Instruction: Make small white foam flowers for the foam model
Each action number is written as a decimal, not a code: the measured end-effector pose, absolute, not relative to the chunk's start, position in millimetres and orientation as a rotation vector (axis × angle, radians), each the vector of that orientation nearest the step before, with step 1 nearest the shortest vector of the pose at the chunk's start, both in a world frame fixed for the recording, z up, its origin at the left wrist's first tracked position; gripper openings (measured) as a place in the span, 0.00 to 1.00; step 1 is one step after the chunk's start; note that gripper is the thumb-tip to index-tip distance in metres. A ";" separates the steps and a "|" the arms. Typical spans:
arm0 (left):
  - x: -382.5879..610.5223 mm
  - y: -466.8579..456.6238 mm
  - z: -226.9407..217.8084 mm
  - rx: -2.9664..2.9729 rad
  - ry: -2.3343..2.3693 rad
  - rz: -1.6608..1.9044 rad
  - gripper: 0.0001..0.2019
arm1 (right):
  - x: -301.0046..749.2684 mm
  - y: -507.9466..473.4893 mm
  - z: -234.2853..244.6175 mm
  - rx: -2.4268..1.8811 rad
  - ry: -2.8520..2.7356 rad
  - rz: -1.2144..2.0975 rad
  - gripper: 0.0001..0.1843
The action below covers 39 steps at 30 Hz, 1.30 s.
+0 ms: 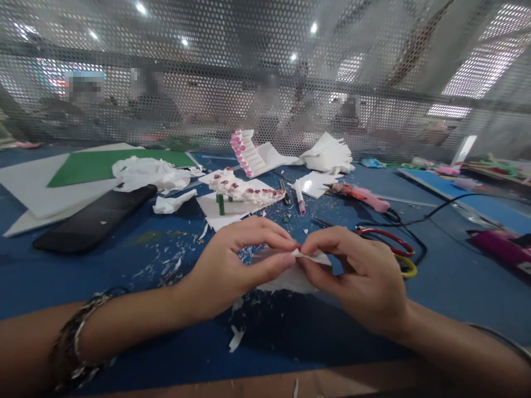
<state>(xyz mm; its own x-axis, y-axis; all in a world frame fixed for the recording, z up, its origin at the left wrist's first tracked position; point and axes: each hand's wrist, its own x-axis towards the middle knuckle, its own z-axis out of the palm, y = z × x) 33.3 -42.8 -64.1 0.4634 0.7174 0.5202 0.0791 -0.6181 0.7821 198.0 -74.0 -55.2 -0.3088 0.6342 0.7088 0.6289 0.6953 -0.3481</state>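
Table (pixel 174 354): blue surface, strewn with white shavings. Contents, left to right:

- White sheets (pixel 29 182): flat, smooth, overlapping, angular corners.
- Bracelets (pixel 78 337): dark strands and one silvery band, on the left wrist.
- Green sheet (pixel 87 166): flat, matt, lying over the white ones.
- Black slab (pixel 95 226): oblong, smooth, rounded corners, a small white scrap on top.
- Crumpled tissue (pixel 149 174): white, soft, heavily creased; a smaller torn piece (pixel 174 202) just beside.
- Left hand (pixel 236 251): thumb and fingertips pinching a fold of the thin sheet.
- Ridged strip (pixel 244 189): white, lumpy, dotted dark red; short green peg (pixel 221 204) upright beneath its left part.
- Pleated piece (pixel 257 160): white, ribbed, pink dabs along one edge.
- Thin sheet (pixel 286 279): white, papery, pinched between both hands, spreading below the fingertips in front of the wearer.
- Marker (pixel 299 196): slim white barrel, red end.
- Fringed stack (pixel 327 155): white, layered, ragged edges.
- Right hand (pixel 357 271): thumb and forefinger closed on the same fold.
- Glue gun (pixel 360 194): pink plastic, black cord.
- Handle loops (pixel 409 266): red and yellow, partly hidden by the right hand.
- Blue board (pixel 468 202): flat, straight-edged.
- Purple case (pixel 504 249): pale patch at one end, its marking too small to read.
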 end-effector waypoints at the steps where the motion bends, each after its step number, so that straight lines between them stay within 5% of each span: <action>1: 32.8 -42.6 -63.9 2.056 0.642 1.171 0.02 | 197.6 -74.5 -55.1 -0.965 -2.015 -0.032 0.04; 17: 32.7 -37.7 -61.1 1.874 0.823 0.987 0.05 | 205.3 -71.2 -52.7 -0.849 -2.137 0.086 0.08; 26: 38.4 -46.8 -60.1 1.299 0.656 0.885 0.04 | 201.5 -73.8 -52.1 -0.926 -1.984 0.326 0.05; 39: 36.3 -43.1 -61.7 1.436 0.712 0.908 0.04 | 200.3 -68.5 -53.7 -0.842 -2.082 0.060 0.07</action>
